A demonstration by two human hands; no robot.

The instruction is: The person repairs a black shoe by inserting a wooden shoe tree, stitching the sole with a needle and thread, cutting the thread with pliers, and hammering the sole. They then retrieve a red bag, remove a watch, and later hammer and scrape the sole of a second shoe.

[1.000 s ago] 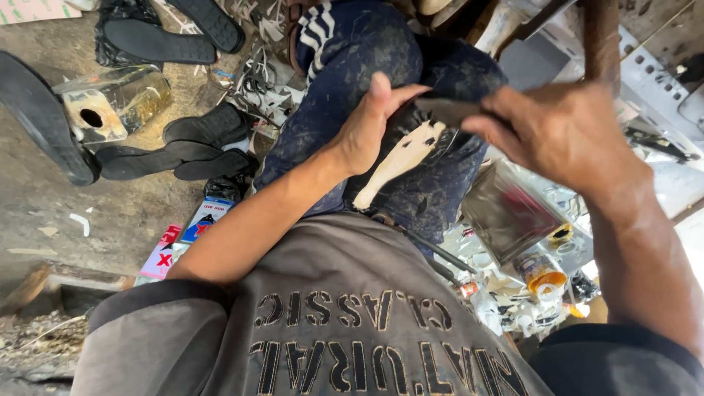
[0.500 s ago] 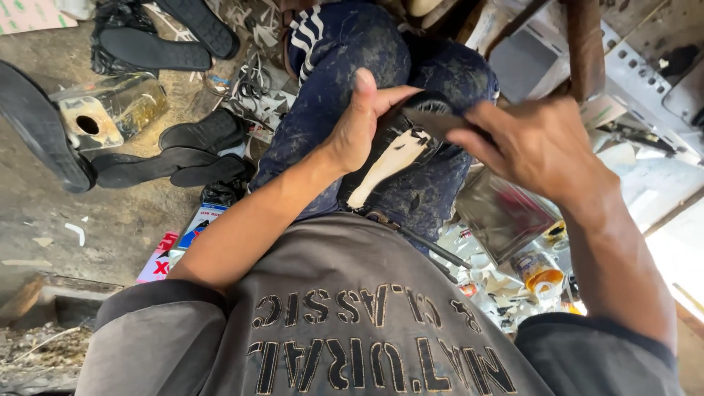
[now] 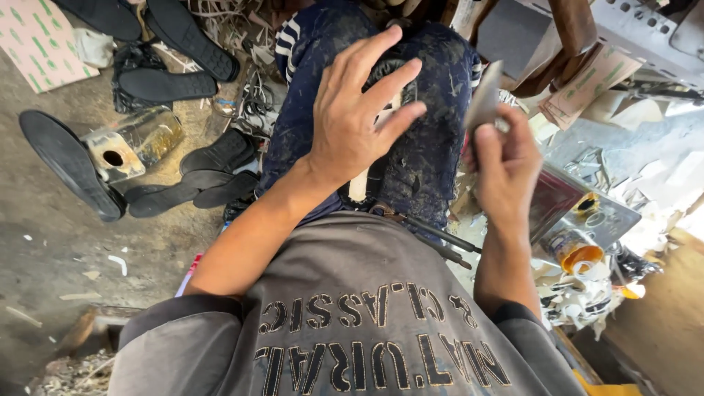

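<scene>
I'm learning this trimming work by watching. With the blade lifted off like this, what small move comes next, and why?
Probably bring the right hand with its thin blade back down to the dark shoe piece on the lap. The left hand lies flat on the piece, pinning it, while the blade is raised clear beside it.

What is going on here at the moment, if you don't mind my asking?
A seated person presses the left hand flat on a dark shoe piece lying across the lap. The right hand pinches a thin grey blade-like piece, lifted clear of it. Black soles and a metal can lie on the floor nearby.
</scene>
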